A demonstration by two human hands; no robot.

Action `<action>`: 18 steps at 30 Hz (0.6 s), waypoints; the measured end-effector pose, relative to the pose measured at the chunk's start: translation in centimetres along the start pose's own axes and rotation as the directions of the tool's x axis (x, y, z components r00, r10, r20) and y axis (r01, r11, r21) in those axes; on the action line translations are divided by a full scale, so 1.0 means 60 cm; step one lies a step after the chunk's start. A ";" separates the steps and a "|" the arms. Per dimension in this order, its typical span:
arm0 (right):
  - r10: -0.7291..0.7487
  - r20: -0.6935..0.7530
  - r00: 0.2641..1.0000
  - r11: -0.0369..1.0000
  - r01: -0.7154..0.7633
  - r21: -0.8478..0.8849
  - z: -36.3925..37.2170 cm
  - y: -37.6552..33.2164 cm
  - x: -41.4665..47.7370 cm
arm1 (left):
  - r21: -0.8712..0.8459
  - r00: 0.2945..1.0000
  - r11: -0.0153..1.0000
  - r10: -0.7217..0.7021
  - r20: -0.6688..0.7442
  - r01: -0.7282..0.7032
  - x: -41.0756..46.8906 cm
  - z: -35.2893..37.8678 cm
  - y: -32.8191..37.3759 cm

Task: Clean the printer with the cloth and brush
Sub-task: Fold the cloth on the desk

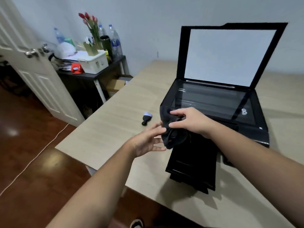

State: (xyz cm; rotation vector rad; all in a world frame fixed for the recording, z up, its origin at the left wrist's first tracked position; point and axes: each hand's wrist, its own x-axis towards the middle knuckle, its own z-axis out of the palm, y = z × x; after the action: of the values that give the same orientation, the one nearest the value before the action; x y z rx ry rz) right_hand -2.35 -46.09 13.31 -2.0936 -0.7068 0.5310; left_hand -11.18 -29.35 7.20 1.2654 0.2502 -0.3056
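Observation:
A black printer (256,116) stands on the beige table (118,112), its scanner lid (230,55) raised and the glass bed (209,99) bare. A dark cloth (174,137) is bunched at the printer's front left corner. My right hand (189,120) pinches the cloth from above. My left hand (148,140) is at the cloth's left side, fingers spread and touching it. A small black brush (146,118) with pale bristles lies on the table left of the printer, apart from both hands. The printer's black output tray (194,168) sticks out toward me.
A dark side table (92,74) at the left holds a white box (95,62), water bottles, tulips and a red object. A white door (37,79) stands open beside it. A white cable (32,160) runs over the wooden floor. The table's near edge is by my forearms.

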 end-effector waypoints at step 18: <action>-0.056 0.240 0.969 0.720 0.206 -0.662 0.157 -0.087 0.199 | 0.868 0.953 0.394 -0.109 -0.283 0.303 -0.053 -0.324 0.186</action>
State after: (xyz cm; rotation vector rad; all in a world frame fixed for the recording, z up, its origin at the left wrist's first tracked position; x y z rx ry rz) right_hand -0.45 -30.28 10.97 -2.6613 -1.3261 0.4441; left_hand -10.44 -7.44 12.75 2.3988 0.4339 -0.5937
